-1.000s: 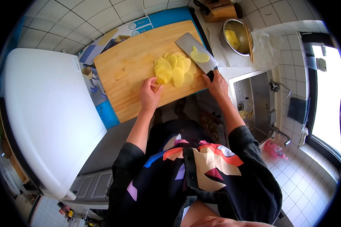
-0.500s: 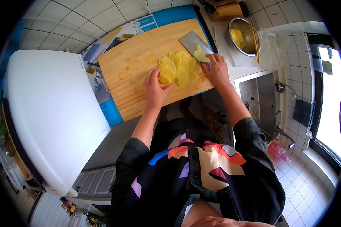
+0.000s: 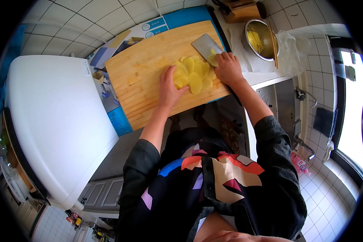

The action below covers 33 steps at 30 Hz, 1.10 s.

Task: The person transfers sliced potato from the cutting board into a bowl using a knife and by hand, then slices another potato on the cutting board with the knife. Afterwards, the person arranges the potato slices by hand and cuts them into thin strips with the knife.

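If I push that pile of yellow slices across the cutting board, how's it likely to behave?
The yellow slices overlap loosely, so the pile would probably spread rather than slide as one block. They look thin, so each is likely light and somewhat bendy. Their smooth, flat faces suggest they may slip over one another on the cutting board.

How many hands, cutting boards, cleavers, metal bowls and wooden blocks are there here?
Hands: 2 (left hand, right hand)
Cutting board: 1
Cleaver: 1
Metal bowl: 1
Wooden block: 1
Total: 6
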Tool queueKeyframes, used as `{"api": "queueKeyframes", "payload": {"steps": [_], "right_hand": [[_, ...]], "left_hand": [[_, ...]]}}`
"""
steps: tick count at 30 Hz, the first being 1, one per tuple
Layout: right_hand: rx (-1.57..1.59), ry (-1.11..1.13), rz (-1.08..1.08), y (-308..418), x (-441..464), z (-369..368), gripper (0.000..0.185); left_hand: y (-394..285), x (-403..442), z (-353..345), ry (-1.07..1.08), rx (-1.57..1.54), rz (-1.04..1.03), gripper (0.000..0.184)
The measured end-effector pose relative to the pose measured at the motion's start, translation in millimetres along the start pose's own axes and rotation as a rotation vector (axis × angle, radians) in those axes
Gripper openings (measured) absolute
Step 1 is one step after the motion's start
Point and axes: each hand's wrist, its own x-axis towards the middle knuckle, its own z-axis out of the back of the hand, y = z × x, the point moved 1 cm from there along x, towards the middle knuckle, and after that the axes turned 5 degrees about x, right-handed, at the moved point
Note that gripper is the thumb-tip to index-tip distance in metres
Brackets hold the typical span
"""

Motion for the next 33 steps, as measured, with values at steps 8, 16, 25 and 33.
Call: {"api": "queueKeyframes", "payload": {"steps": [8,16,25,33], "right_hand": [[0.036,0.086,0.047,-4.8,4.9,7.4,0.021],[0.122,0.282,-0.043,-12.3,12.3,16.8,0.036],[0.225,0.288,-0.084,-18.7,17.3,17.4,0.034],[0.14,0.421,-0.096,-20.2,15.5,16.2,0.024]], "left_hand": [[0.7,1.0,2.3,0.011,-0.02,0.011,0.081],[0.7,3.7,1.3,0.013,0.037,-0.028,0.081],[2.4,8.5,1.1,0.031,0.054,-0.075,0.075],[4.1,8.4,2.4,0.022,0.074,-0.079,0.072]]}}
